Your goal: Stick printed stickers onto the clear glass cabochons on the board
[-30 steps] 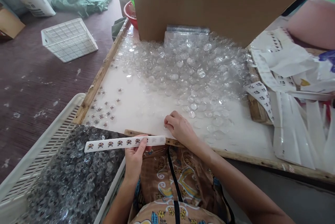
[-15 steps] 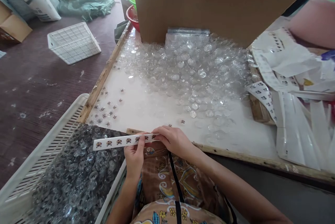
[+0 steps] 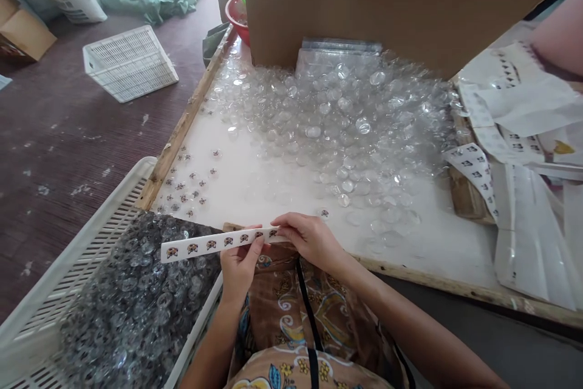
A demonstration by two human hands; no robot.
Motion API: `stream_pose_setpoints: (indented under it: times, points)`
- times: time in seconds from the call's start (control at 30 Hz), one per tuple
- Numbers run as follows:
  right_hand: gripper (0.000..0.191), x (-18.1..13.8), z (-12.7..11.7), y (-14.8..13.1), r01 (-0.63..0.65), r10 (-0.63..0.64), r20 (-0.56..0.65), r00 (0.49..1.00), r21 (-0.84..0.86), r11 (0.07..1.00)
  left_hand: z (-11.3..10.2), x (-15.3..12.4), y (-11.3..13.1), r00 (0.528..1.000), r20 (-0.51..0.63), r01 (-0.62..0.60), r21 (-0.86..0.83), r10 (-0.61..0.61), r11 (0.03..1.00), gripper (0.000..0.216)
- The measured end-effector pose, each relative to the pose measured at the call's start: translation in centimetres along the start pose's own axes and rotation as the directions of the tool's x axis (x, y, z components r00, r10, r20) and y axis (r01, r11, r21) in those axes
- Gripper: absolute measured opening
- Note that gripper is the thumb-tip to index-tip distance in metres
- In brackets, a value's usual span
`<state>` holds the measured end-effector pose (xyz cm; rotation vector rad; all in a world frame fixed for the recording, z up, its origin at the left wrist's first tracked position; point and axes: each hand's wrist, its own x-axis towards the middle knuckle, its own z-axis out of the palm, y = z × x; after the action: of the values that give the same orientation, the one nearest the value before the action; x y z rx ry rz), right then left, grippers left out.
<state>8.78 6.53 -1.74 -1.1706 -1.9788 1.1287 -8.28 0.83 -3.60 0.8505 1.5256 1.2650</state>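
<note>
A white strip of stickers (image 3: 200, 246), printed with a row of small animal faces, stretches sideways in front of my body. My left hand (image 3: 241, 264) pinches it near the middle, thumb on top. At the strip's right end, my right hand (image 3: 312, 240) has its fingers closed on the last sticker; whether that sticker is peeling off is hidden by the fingers. Just beyond, on the white tabletop (image 3: 246, 189), lies one clear disc with a face sticker (image 3: 324, 213). A scatter of similar stickered discs (image 3: 184, 192) lies at the table's left side.
Clear plastic discs (image 3: 346, 128) are heaped across the table before a large cardboard box (image 3: 364, 6). A white basket (image 3: 136, 195) full of clear pieces stands at my left. Sticker sheets and backing paper (image 3: 523, 219) lie on the right. Another white basket (image 3: 132, 64) rests on the floor.
The view has shifted slightly. The strip has slid a little through my left hand, whose thumb sits nearer the right end. My right hand still grips that end.
</note>
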Motion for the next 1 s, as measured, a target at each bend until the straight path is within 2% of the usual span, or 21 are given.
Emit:
stream_pose_setpoints:
  times: [0.13, 0.27, 0.33, 0.37, 0.43, 0.5, 0.57, 0.63, 0.73, 0.9, 1.0]
  points:
    - [0.015, -0.3, 0.3, 0.3, -0.016, 0.024, 0.051, 0.998, -0.144, 0.989, 0.3, 0.3, -0.1, 0.999, -0.044, -0.011, 0.055, 0.014, 0.998, 0.023]
    - [0.017, -0.9, 1.2, 0.5, 0.174, -0.180, 0.011, 0.984, -0.329, 0.928, 0.5, 0.4, -0.3, 0.997, -0.080, -0.004, 0.072, 0.010, 0.997, 0.025]
    - [0.017, -0.9, 1.1, 0.3, 0.239, -0.261, -0.042, 0.964, -0.286, 0.928, 0.4, 0.3, -0.4, 0.997, -0.076, 0.009, 0.097, -0.002, 0.995, 0.026]
    - [0.016, -0.7, 0.8, 0.2, 0.232, -0.256, -0.084, 0.963, -0.227, 0.946, 0.3, 0.3, -0.5, 0.997, -0.074, 0.017, 0.108, -0.009, 0.994, 0.027]
    - [0.012, 0.0, -0.2, 0.2, 0.136, -0.147, -0.172, 0.974, -0.077, 0.988, 0.1, 0.1, -0.8, 0.998, -0.062, 0.034, 0.100, -0.028, 0.994, 0.028]
    - [0.008, 1.3, -1.5, 0.5, -0.024, 0.029, -0.215, 0.976, 0.027, 0.999, 0.0, 0.0, -1.1, 0.998, -0.043, 0.051, 0.062, -0.048, 0.997, 0.029]
    - [0.009, 2.7, -2.6, 1.4, -0.170, 0.171, -0.205, 0.964, 0.022, 0.985, 0.0, -0.2, -1.3, 0.998, -0.024, 0.060, 0.027, -0.060, 0.998, 0.030]
    - [0.010, 4.0, -3.3, 2.3, -0.257, 0.247, -0.168, 0.955, -0.043, 0.965, 0.0, -0.4, -1.3, 0.998, -0.017, 0.067, 0.016, -0.067, 0.998, 0.030]
    - [0.008, 5.2, -3.2, 3.3, -0.299, 0.285, -0.114, 0.952, -0.139, 0.944, -0.1, -0.5, -1.2, 0.997, -0.016, 0.070, 0.026, -0.069, 0.997, 0.031]
    - [0.008, 5.8, -1.8, 3.3, -0.237, 0.227, -0.069, 0.971, -0.327, 0.915, -0.2, -0.5, -1.1, 0.998, -0.001, 0.062, 0.048, -0.062, 0.997, 0.030]
    - [0.011, 5.6, -1.2, 3.4, -0.231, 0.216, -0.084, 0.973, -0.396, 0.888, -0.3, -0.5, -1.0, 0.997, -0.008, 0.078, 0.037, -0.078, 0.996, 0.030]
